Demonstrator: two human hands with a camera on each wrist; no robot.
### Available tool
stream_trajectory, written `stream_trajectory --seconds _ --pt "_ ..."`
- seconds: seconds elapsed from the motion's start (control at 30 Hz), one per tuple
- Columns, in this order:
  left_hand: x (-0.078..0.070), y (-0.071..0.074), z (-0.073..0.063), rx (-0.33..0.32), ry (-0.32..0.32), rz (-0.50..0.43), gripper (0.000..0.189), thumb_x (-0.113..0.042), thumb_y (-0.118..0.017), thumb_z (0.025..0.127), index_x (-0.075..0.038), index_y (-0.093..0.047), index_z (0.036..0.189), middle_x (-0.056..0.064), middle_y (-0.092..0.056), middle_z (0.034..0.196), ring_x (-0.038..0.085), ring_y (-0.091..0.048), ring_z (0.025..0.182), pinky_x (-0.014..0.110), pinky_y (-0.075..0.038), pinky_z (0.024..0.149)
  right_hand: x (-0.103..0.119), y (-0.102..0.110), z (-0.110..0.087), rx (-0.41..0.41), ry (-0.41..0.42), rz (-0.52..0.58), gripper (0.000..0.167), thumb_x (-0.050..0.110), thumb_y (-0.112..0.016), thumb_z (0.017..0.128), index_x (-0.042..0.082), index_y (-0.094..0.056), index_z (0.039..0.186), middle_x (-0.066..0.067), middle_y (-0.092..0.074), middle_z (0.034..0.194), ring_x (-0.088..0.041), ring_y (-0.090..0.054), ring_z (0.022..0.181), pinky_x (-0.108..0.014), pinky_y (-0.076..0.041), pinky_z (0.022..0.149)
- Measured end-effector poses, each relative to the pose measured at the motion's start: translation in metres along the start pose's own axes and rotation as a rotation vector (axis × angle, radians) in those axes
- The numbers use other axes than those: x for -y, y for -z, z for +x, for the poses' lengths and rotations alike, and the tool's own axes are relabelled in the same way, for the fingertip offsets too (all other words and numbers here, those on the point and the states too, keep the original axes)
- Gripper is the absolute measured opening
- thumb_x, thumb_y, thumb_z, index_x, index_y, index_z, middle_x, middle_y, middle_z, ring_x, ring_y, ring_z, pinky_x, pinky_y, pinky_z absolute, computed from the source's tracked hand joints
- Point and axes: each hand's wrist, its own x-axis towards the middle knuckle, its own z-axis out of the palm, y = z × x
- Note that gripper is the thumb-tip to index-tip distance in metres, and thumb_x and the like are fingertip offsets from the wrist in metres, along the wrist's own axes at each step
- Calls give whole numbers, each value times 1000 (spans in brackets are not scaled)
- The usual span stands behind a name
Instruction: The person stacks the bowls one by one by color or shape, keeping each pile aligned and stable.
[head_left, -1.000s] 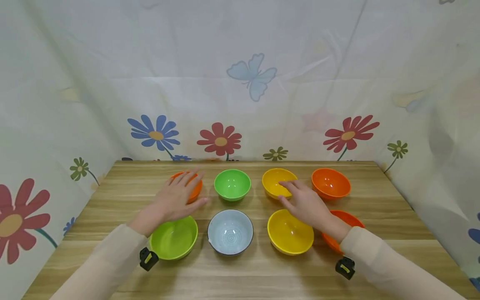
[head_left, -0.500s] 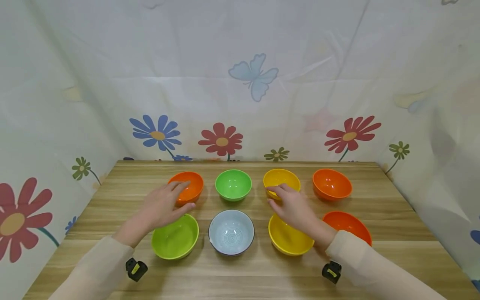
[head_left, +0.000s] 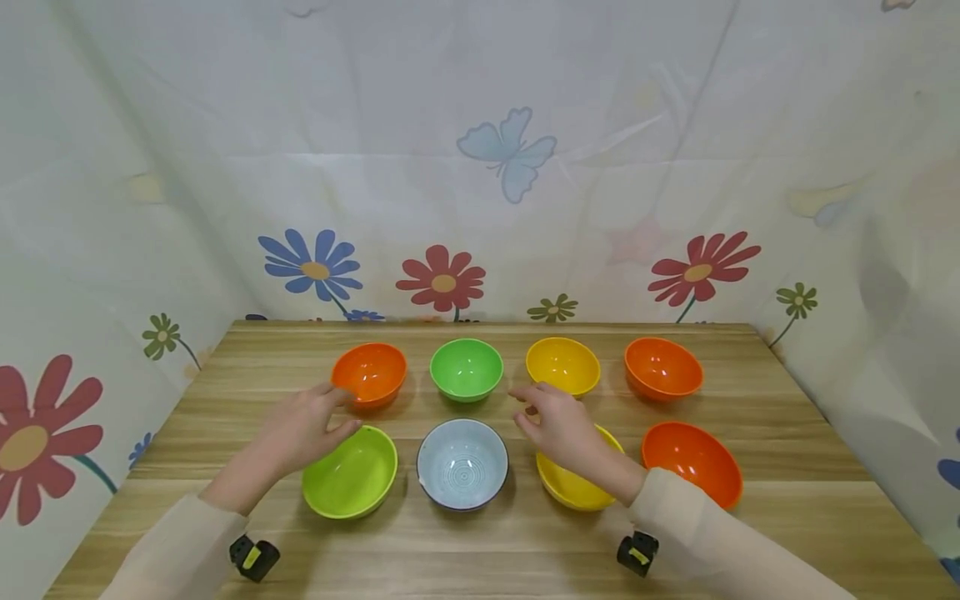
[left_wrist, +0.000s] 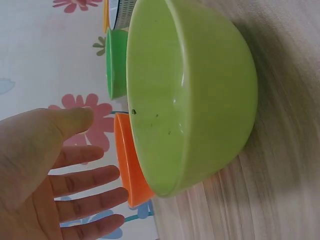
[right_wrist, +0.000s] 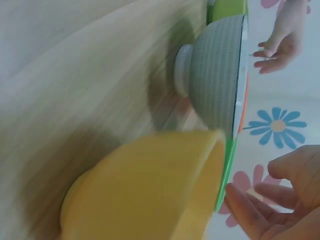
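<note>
My left hand (head_left: 300, 429) hovers by the back rim of the lime green bowl (head_left: 348, 479), holding nothing; its fingers are extended and spread in the left wrist view. An orange bowl (head_left: 371, 373) lies just beyond its fingertips. My right hand (head_left: 564, 427), also holding nothing, is over the front yellow bowl (head_left: 573, 490) and partly covers it. Its fingers are loosely bent, beside the pale blue-grey bowl (head_left: 462, 467). In the right wrist view that bowl (right_wrist: 212, 75) shows a ribbed outside and a foot. Dark specks mark the inside of the lime bowl (left_wrist: 155, 100).
Behind stand a bright green bowl (head_left: 467, 371), a second yellow bowl (head_left: 562, 365) and another orange bowl (head_left: 663, 368). One more orange bowl (head_left: 693, 462) is at the front right. A flower-printed curtain (head_left: 510, 192) rises behind the wooden table (head_left: 465, 567).
Both hands have drawn back toward the person and shifted left, the fingers bending a little. The left-hand and front-right orange bowls are now uncovered. The bowls have stayed in place.
</note>
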Motion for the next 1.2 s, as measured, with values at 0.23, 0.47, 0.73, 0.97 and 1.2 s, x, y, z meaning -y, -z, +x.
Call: stream_trajectory --seconds 0.23,0.47,0.73,0.97,1.2 --pt "4 -3 -5 11 -10 -14 35 -29 -68 81 -7 -65 109 10 -65 106 26 -63 86 42 -54 69 11 -6 -4 74 -34 68 26 5 -67 80 2 -65 107 -14 -65 102 -20 -67 78 -27 -56 64" --pt "6 -4 -6 28 -4 -41 29 -23 -71 80 -10 -66 105 7 -66 97 22 -63 83 37 -53 64 19 -12 -5 109 -32 68 24 4 -65 82 -2 -65 105 -17 -67 101 -21 -68 78 -28 -56 63" --pt "9 -10 -9 9 -22 -17 23 -18 -73 76 -12 -67 97 5 -67 90 18 -61 76 31 -51 59 22 -16 -10 88 27 26 23 2 -63 82 -3 -66 104 -14 -69 93 -21 -67 76 -28 -56 62" --pt "10 -15 -10 29 10 -38 23 -14 -72 77 -12 -68 100 5 -67 90 18 -61 76 32 -51 58 21 -19 -9 87 14 20 23 0 -64 81 0 -67 104 -12 -69 90 -18 -64 72 -26 -55 61" --pt "10 -18 -9 42 34 -74 25 -7 -68 77 -12 -69 101 5 -68 93 21 -63 80 37 -53 61 20 -21 -10 76 24 25 22 -2 -62 80 1 -68 101 -11 -69 88 -19 -64 70 -29 -55 59"
